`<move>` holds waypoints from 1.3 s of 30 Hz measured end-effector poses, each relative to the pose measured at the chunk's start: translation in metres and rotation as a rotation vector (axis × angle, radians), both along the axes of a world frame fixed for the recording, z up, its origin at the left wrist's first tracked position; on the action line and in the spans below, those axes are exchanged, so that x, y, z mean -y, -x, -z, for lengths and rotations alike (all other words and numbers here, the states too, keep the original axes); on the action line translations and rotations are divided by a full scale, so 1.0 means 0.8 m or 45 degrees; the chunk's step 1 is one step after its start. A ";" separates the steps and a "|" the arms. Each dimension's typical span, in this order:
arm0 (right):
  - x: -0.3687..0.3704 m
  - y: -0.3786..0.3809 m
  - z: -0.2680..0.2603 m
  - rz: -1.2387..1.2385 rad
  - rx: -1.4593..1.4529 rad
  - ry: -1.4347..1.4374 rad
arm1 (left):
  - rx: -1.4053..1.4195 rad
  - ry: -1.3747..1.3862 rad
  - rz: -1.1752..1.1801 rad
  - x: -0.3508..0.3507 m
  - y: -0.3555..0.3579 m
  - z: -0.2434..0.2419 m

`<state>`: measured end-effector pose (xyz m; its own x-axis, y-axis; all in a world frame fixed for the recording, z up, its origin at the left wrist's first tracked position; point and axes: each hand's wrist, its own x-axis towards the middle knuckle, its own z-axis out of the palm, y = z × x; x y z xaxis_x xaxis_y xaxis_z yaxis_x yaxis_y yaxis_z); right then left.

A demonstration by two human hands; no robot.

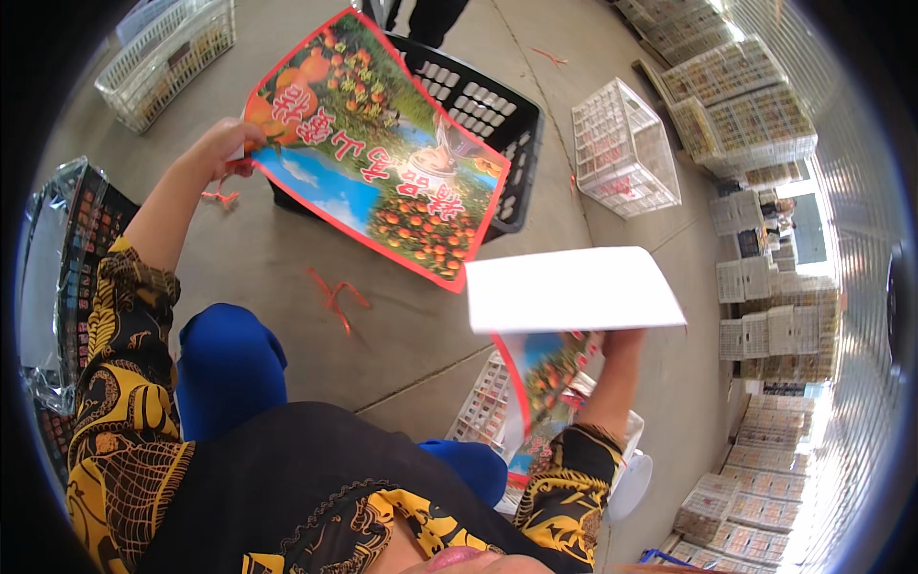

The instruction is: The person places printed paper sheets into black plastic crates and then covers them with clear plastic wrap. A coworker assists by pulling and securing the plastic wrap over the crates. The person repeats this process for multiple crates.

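My left hand grips the left edge of a large printed sheet with a red border, pictures of orange fruit and trees, and writing. This sheet spreads over a black plastic crate, hiding much of it. In my right hand is a second sheet, bent over so that its white back faces up. That sheet covers most of the fingers. Under my right forearm, a similar printed sheet hangs above a white plastic crate; whether it belongs to the bent sheet I cannot tell.
Red ties lie on the concrete floor. A white crate stands to the right, another at upper left. Plastic-wrapped dark goods flank my left arm. Stacked crates line the right wall. A person's dark-clad legs show beyond the black crate.
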<state>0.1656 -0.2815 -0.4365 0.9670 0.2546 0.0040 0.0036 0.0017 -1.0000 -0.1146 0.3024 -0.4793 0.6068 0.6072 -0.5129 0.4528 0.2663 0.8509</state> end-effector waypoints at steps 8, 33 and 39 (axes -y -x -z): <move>-0.268 0.033 0.006 -0.134 -0.228 0.058 | 0.513 0.048 -0.058 -0.014 0.058 0.066; -0.475 0.069 -0.019 -0.148 0.405 0.969 | 1.015 0.335 -0.612 0.002 0.072 0.104; -0.489 0.248 -0.003 -0.948 1.412 1.107 | 1.162 0.350 -0.725 -0.005 0.073 0.099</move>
<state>-0.0328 0.1100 -0.4345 0.2483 0.9484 0.1974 0.9572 -0.2089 -0.2001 -0.1730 0.3067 -0.5584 0.4942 0.8514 -0.1758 -0.5619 0.4671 0.6827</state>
